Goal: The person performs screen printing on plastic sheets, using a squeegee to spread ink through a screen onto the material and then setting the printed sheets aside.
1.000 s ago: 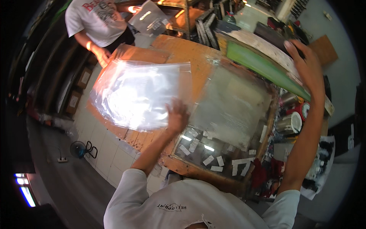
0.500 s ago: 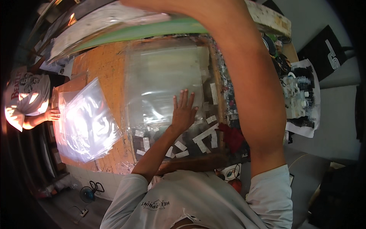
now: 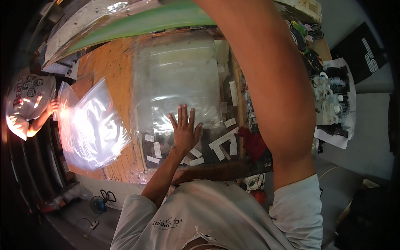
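My left hand [image 3: 183,131] lies flat, fingers spread, on the near edge of a clear plastic bag [image 3: 183,81]. The bag rests on a dark, glassy board framed with wood [image 3: 239,100]. From the lower right my right forearm [image 3: 277,79] stretches up and over the table, and its hand is past the top edge, out of sight. Along the far side, a long raised frame with a green panel [image 3: 146,27] spans the table by that arm.
A stack of clear plastic bags [image 3: 98,129] lies at the left, where another person's hand [image 3: 53,105] holds its edge. Whitish tape strips [image 3: 197,161] are stuck near the board's front. At right are a red cloth [image 3: 253,143], plastic bottles [image 3: 335,104] and scissors [image 3: 315,31].
My left hand has slid left and spread its fingers wider on the bag. The other person's hand has raised a bag's edge at the stack. The whole view has shifted slightly.
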`<state>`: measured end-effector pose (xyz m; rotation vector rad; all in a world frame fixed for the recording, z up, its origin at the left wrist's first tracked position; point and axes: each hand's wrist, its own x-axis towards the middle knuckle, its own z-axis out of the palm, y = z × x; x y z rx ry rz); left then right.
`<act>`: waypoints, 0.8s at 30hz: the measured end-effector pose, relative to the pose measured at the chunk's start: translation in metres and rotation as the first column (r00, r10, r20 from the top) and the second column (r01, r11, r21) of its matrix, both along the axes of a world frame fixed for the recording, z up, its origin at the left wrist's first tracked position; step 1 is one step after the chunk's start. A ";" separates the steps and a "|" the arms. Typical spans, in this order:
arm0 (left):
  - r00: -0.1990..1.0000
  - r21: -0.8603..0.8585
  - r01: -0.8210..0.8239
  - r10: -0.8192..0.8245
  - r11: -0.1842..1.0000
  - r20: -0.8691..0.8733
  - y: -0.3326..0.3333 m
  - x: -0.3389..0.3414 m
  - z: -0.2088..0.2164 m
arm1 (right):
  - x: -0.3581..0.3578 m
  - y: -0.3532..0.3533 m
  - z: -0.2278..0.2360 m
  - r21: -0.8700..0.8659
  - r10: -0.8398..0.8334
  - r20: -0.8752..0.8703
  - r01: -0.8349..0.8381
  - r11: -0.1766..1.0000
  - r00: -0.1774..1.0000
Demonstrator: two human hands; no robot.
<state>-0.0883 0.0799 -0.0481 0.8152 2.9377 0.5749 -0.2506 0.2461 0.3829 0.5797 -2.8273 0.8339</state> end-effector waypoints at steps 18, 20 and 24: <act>1.000 0.189 -0.024 0.027 0.982 -0.015 -0.006 0.000 0.029 | 0.012 -0.033 -0.038 0.109 -0.168 -0.323 0.213 0.971 0.931; 0.995 0.272 -0.095 0.094 0.958 0.015 -0.014 0.005 0.059 | 0.038 -0.039 -0.067 0.145 -0.170 -0.355 0.234 0.961 0.919; 0.927 0.913 -0.374 0.101 0.162 0.362 -0.047 0.048 0.121 | 0.124 -0.057 -0.191 0.116 -0.160 -0.494 0.246 0.962 0.855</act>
